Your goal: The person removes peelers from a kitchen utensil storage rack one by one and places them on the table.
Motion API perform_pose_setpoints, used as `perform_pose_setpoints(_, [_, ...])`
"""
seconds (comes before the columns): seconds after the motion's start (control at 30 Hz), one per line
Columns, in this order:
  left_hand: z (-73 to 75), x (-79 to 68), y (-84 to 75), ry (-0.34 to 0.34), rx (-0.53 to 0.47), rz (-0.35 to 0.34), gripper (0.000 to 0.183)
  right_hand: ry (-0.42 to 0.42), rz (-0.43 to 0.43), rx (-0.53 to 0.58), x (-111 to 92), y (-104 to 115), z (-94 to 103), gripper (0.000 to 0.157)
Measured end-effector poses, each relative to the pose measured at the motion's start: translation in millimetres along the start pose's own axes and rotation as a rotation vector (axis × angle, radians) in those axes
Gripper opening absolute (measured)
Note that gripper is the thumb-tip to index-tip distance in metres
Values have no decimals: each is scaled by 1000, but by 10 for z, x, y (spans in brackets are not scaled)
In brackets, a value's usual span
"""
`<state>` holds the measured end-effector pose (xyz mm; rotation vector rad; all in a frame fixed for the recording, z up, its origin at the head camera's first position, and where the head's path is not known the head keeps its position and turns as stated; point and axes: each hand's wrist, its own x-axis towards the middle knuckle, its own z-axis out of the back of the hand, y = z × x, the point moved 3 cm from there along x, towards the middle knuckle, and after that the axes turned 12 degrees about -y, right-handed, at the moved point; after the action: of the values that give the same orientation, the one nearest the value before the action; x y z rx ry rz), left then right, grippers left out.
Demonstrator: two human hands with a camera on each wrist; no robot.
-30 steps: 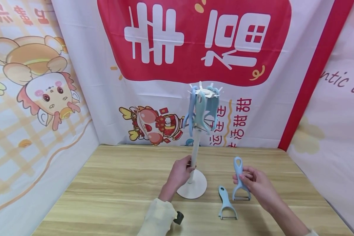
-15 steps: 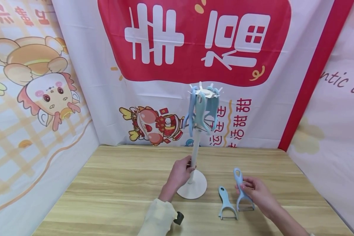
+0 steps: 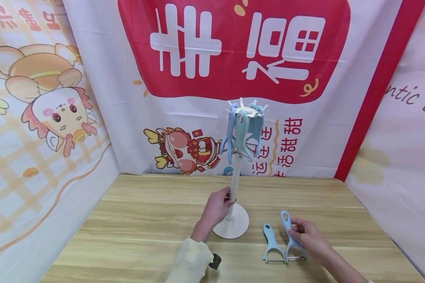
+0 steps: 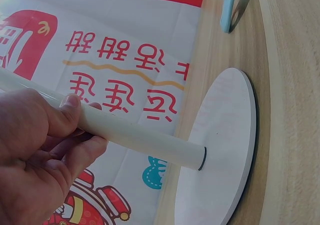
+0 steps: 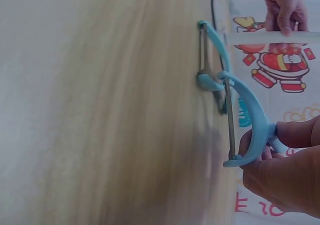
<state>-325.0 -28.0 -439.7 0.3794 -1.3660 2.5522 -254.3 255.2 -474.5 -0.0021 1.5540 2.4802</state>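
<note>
Currently, in the head view, the left hand (image 3: 217, 206) is gripping the pole of a white stand (image 3: 235, 173), whose round base (image 3: 231, 230) is resting on the wooden table (image 3: 145, 220). Several blue peelers (image 3: 241, 131) are hanging from the stand's top. The right hand (image 3: 309, 236) is pinching a light-blue peeler (image 3: 287, 223) right of the base, while a second peeler (image 3: 270, 237) is lying just left of it; whether their heads are touching is hard to tell.

In the left wrist view, thumb and fingers are closing round the pole above the base, and part of a blue peeler is showing near the top edge.

In the right wrist view, thumb and fingers are holding the light-blue peeler by its handle, its metal blade (image 5: 230, 120) facing the table; contact is remaining unclear.
</note>
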Motion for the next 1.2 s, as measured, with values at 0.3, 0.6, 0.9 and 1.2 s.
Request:
perform_pose_setpoints(0.3, [-28,1,-6,-12,12,6,20,-16,-32,-68,59,-156,-27,55])
perform_pose_setpoints(0.6, [-25,-2,-28,-5,10,19,22,-83,21,-209,44,-215,-48,49])
perform_pose_setpoints(0.9, [-16,-14,-8,-2,10,10,21,-93,72,-248,63,-160,-15,50])
perform_pose_setpoints(1.2, [-16,7,2,1,5,0,20,-147,278,-124,17,428,129,45])
